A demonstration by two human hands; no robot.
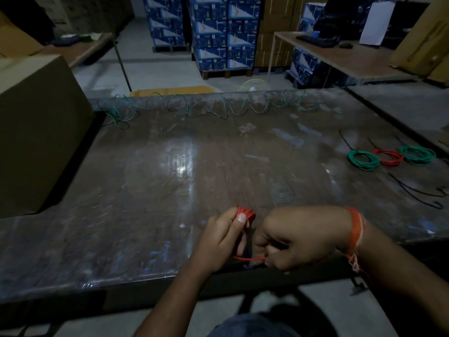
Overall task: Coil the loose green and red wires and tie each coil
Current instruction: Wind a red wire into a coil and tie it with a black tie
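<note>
A small red wire coil (pixel 246 214) is held above the near edge of the table (pixel 150 181), pinched between the thumb and curled fingers of the left hand (pixel 224 239). A single red strand (pixel 249 258) runs from under that hand to the right hand (pixel 291 242), whose fingers are curled around it just beside the left. An orange thread band (pixel 355 235) is worn on the right wrist.

Along the far edge of the table a loose green wire (pixel 206 107) is spread in uneven loops, ending in a tangle near the left corner. At the right side of the table 3 finished coils lie in a row, touching or nearly so: a green coil (pixel 363 160), a red coil (pixel 388 157) and a second green coil (pixel 416 154). Black cable ties (pixel 413 190) lie near them, some on the coils, some loose on the tabletop closer to the viewer.

A large cardboard box (pixel 36 132) stands at the table's left end. Behind the table, stacks of blue and white cartons (pixel 218 32) are piled on pallets; printing is seen on them but cannot be read. A side table (pixel 345 57) at the right rear bears a dark keyboard (pixel 315 41).
</note>
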